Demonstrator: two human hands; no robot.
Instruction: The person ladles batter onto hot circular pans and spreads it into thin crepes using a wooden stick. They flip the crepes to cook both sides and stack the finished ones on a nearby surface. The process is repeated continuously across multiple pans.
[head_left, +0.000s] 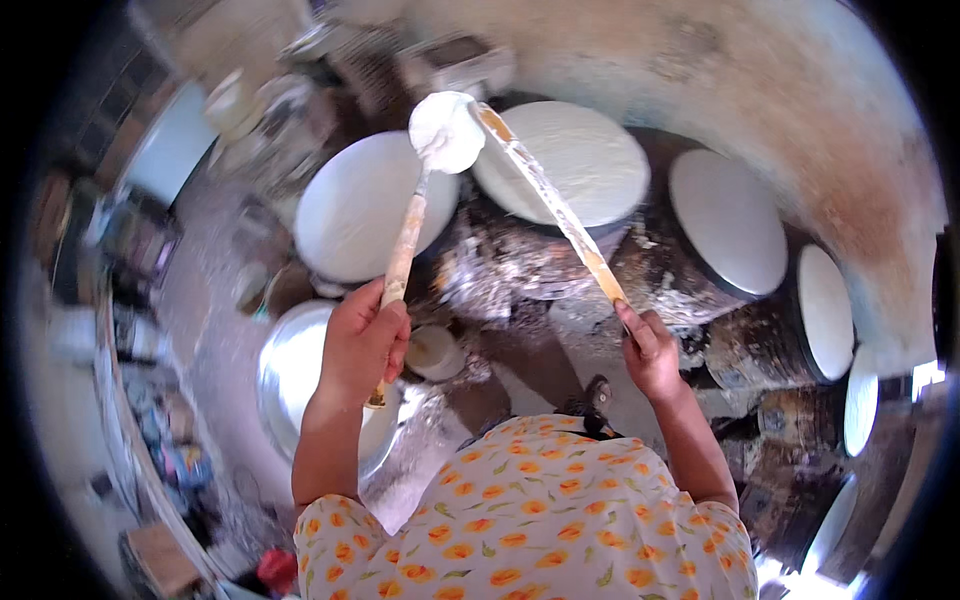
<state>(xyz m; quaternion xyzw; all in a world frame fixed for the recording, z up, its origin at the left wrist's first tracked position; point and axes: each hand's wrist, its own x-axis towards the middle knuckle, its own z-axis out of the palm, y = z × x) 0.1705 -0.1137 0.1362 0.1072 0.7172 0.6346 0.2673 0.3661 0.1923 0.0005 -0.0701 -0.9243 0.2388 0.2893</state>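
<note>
My left hand (367, 334) grips the wooden handle of a ladle (448, 133), whose bowl is coated or filled with thick white batter. The ladle hangs over the gap between two round griddles. In my right hand (651, 351) is a long flat wooden stick (546, 184), smeared white along much of its length. Its far tip meets or nearly meets the ladle's right edge. A round griddle (559, 161) covered with a white layer lies under the stick. Left of it, another round griddle (360, 217) also has a white surface.
More white-topped griddles (727, 221) curve along the wall on my right, on sooty drum-like stoves (750, 356). A large shiny metal basin (289, 375) stands by my left forearm. Near it is a small round container (435, 352). A red object (277, 570) lies at lower left.
</note>
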